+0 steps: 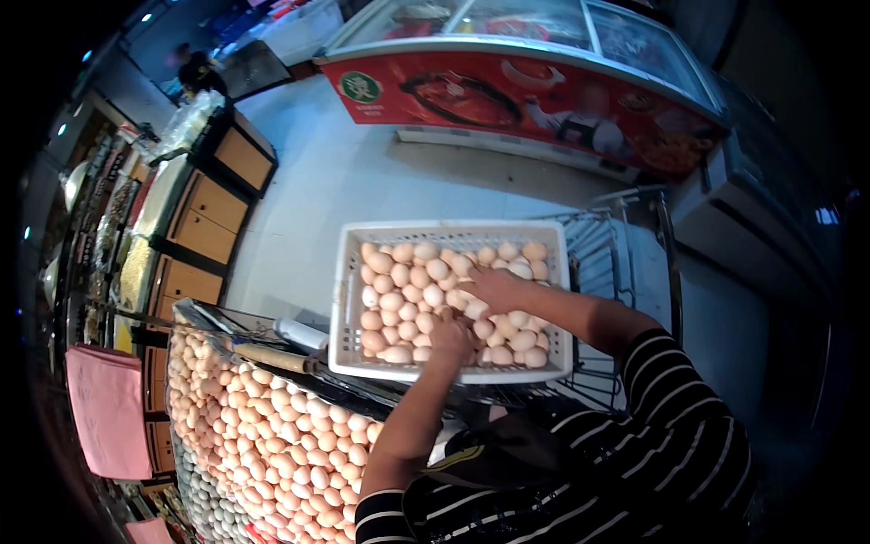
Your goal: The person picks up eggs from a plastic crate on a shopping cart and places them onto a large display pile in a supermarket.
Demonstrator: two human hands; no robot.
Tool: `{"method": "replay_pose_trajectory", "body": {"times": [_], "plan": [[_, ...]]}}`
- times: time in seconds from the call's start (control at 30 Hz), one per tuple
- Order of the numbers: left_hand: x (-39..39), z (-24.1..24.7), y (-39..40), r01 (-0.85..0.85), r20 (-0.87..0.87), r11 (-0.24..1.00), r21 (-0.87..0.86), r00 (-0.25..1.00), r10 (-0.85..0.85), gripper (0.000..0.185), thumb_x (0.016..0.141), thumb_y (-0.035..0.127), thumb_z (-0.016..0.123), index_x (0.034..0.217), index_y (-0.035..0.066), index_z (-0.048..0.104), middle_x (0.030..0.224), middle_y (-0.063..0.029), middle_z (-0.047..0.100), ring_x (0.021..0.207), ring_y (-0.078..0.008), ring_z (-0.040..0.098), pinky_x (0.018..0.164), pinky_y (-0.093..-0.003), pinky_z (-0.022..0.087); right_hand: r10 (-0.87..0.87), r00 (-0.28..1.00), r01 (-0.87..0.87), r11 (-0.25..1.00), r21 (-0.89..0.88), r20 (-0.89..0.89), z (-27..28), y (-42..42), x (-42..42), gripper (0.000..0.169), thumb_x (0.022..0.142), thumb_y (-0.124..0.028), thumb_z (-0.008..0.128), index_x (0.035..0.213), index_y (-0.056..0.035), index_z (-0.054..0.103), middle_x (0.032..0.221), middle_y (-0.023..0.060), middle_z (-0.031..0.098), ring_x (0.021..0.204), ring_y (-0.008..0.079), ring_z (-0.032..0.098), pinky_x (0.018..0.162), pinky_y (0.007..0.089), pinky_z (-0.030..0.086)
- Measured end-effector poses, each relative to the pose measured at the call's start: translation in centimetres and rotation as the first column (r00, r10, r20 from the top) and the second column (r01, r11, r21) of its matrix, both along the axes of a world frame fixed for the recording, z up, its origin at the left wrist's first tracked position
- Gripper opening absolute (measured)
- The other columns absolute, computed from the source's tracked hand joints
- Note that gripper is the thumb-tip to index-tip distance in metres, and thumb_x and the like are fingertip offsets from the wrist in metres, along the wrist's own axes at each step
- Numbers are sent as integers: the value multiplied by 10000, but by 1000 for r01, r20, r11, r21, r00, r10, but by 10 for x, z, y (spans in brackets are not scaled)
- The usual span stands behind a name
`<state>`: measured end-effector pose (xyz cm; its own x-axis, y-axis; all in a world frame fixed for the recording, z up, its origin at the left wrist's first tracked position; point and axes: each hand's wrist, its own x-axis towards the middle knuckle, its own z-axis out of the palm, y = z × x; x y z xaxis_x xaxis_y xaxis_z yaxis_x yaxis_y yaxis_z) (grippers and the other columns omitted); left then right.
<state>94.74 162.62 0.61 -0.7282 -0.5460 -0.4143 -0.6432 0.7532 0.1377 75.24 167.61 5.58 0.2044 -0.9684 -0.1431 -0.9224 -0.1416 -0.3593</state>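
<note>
A white plastic crate (335,306) full of light-brown eggs (408,311) sits before me, apparently on a wire shopping cart (601,258). My right hand (501,289) reaches in from the right and lies over the eggs near the crate's middle, its fingers pointing left. Slightly lower and to the left, my left hand (451,338) dips among the eggs with bent fingers. The fingertips of both hands are partly hidden, so whether either grips an egg is unclear. Several eggs lie close around both hands.
A large heap of brown eggs (292,449) fills a display bin at lower left, with greenish eggs (207,500) beside it. Pink sheets (109,411) hang at the left. Wooden cabinets (207,217) hold dry goods. A glass-topped freezer (530,102) stands ahead; a person (197,71) is far left.
</note>
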Motion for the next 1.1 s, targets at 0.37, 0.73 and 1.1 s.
{"method": "replay_pose_trajectory", "body": {"times": [0.37, 0.73, 1.1], "plan": [[22, -3, 6, 141, 95, 974, -177, 987, -126, 384, 910, 345, 653, 1217, 124, 723, 1232, -34, 704, 1251, -245, 565, 911, -420, 512, 288, 939, -273, 957, 100, -189, -9, -13, 13, 692, 740, -264, 866, 1379, -213, 604, 1370, 215, 498, 1003, 367, 707, 765, 466, 607], [35, 4, -15, -36, 15, 969, 245, 999, 33, 601, 750, 435, 853, 1315, 300, 699, 1325, -65, 689, 1319, -267, 574, 1023, -450, 517, 169, 938, -135, 982, 130, -303, -33, -22, 41, 447, 817, -189, 758, 1261, -205, 711, 1422, 194, 469, 1018, 373, 684, 720, 479, 605], [68, 96, -7, -145, -513, 984, 100, 840, 176, 635, 659, 372, 917, 1211, 118, 734, 1165, -187, 697, 1220, -381, 603, 985, -450, 526, 160, 932, -166, 986, 9, -324, -27, -2, 15, 488, 738, -227, 801, 1216, -188, 709, 1389, 235, 479, 837, 342, 701, 623, 456, 561]]}}
